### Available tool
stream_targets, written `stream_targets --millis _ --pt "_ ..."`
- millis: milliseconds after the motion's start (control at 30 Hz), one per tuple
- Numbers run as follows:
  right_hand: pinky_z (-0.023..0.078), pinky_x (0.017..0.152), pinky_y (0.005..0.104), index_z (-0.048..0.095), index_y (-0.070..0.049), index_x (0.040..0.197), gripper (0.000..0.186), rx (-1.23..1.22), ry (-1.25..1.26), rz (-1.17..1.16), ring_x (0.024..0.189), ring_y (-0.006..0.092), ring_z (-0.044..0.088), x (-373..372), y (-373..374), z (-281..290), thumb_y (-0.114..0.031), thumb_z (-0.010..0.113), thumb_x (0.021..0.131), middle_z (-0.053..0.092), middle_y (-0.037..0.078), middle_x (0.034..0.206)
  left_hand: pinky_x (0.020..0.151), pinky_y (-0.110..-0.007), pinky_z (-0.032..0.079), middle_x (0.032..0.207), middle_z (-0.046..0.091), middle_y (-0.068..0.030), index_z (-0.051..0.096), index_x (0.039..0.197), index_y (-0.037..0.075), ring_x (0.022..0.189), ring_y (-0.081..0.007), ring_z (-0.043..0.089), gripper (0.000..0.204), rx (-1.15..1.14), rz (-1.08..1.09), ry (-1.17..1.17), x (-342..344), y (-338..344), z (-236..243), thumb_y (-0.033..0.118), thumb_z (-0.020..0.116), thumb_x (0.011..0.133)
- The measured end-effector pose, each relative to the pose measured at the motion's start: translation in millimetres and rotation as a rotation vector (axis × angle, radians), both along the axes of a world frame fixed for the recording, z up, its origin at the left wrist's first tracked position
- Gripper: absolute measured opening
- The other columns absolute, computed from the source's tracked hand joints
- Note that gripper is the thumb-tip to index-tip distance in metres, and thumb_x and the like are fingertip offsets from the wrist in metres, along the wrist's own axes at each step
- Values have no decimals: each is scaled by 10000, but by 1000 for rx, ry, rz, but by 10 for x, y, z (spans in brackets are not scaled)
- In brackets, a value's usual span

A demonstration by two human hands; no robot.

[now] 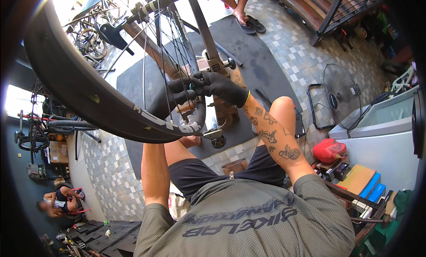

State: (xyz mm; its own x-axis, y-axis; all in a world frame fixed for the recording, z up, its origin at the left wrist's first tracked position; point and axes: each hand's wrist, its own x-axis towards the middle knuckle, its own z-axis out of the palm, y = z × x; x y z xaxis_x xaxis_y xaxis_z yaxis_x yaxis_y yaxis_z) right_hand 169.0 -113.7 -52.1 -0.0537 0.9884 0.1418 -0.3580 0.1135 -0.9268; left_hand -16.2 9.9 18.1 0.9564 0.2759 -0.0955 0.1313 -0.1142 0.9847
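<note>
A bicycle wheel with a deep black rim point(95, 95) stands in a truing stand point(212, 57), its thin spokes point(165, 48) running up to the hub point(153, 7). Both of my hands wear black gloves and meet among the spokes just inside the rim. My left hand point(171, 97) reaches past the rim, which hides its wrist; its fingers are curled in by the spokes. From the right comes my right hand point(224, 88), its fingertips pinched together against the left fingers. A small teal spot shows between them, too small to name.
A dark mat point(262, 57) lies on the tiled floor under the stand. At right are a floor fan point(341, 95), a red fuel can point(328, 150) and a white chest freezer point(381, 146). Another person's foot point(241, 16) is at the far side; someone sits point(60, 201) at lower left.
</note>
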Motion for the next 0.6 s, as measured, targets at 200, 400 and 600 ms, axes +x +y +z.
stream_targets --millis 200,400,600 --pt "533 1005 321 465 22 1464 629 33 -72 30 1179 182 653 55 -159 116 -60 739 904 670 113 1275 684 -285 482 835 662 -10 696 985 -20 764 -97 578 258 317 135 -52 128 -116 45 194 813 903" --pt "561 942 326 596 23 1275 452 23 -142 -170 1061 166 685 41 -154 75 -53 783 870 710 98 1157 650 -291 473 789 652 -10 684 930 -10 739 -102 590 270 628 288 96 183 -156 -45 237 791 930" --pt "567 837 306 678 -4 1108 219 51 -280 -407 917 142 694 -37 -123 30 -74 759 917 727 51 1009 871 -326 538 1092 733 -89 648 1341 -10 987 -165 699 442 -200 430 -211 -15 30 -168 345 540 1100"
